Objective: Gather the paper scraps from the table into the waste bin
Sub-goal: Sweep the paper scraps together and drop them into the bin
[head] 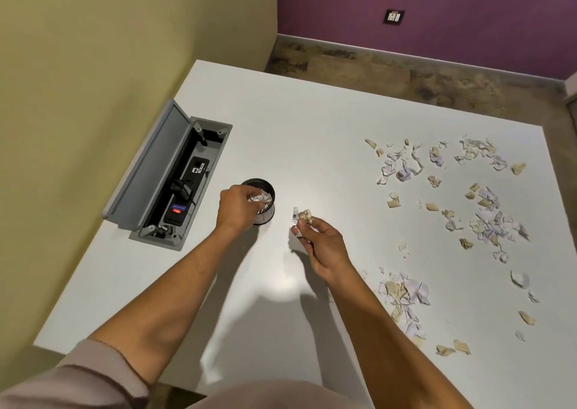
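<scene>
The left hand [237, 204] pinches scraps over the small black waste bin [265, 204], which stands mid-table right of an open cable box [175, 174]. The right hand [321, 240] grips crumpled paper [304, 215] just right of the bin. Loose paper scraps [487, 218] litter the table [281, 127] toward its right edge; bare surface lies between.

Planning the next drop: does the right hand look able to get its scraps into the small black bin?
Probably not yet: the left hand sits over the small black bin, covering much of its mouth. The right hand holds scraps beside it.

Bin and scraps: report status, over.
Left hand over bin, holding scraps. Right hand pinching scraps beside the bin. Most loose scraps lie on table, far right. Nothing blocking.
</scene>
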Available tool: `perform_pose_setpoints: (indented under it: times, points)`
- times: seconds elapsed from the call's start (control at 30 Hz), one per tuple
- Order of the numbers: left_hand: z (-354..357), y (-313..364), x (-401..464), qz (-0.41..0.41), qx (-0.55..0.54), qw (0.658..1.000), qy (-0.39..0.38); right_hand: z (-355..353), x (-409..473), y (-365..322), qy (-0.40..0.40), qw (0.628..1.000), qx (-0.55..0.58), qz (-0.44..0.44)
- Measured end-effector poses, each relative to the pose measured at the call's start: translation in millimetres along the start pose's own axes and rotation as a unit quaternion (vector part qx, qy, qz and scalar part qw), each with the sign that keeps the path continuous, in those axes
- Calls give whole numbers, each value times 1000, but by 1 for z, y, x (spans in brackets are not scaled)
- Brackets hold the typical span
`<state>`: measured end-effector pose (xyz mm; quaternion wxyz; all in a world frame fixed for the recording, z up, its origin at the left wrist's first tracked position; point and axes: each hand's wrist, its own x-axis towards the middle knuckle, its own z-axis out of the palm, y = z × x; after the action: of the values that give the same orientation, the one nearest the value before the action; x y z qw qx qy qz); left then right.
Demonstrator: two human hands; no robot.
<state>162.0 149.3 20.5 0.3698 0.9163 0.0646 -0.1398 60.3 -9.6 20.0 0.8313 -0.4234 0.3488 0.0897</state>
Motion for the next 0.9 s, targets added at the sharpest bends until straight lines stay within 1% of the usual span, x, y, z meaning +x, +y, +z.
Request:
perform_pose_setpoints:
  times: [0.07, 0.17, 0.23, 0.3, 0.43, 0.53, 0.63, 0.7, 0.73, 0.8, 0.9]
  points:
    - [-1, 4, 14, 18, 71, 997, -19, 3, 4, 2, 6, 1000, 3, -1]
    - [3, 11, 30, 32, 165, 984, -67, 4, 9, 6, 9, 1000, 3, -6]
    - [8, 12, 36, 33, 202, 974, -99, 4, 12, 8, 10, 1000, -3, -9]
    - [12, 11, 38, 31, 219, 968, -115, 4, 14, 9, 10, 1000, -12, -10]
    - [7, 12, 45, 58, 216, 966, -131, 11, 21, 2, 7, 998, -52, -27]
    - [-5, 12, 49, 51, 178, 974, -128, 21, 28, -6, 17, 996, -81, -43]
    - [-18, 9, 51, 56, 141, 979, -133, 35, 37, -13, 19, 988, -135, -65]
    - [-25, 4, 52, 65, 118, 985, -108, 47, 45, -18, 25, 980, -175, -89]
    - [-27, 0, 53, 66, 104, 989, -85, 52, 50, -20, 30, 971, -211, -106]
    - [-28, -8, 52, 60, 84, 994, -31, 64, 60, -23, 34, 935, -323, -141]
    - [-25, -22, 51, 44, 88, 995, 13, 84, 69, -24, 24, 853, -483, -195]
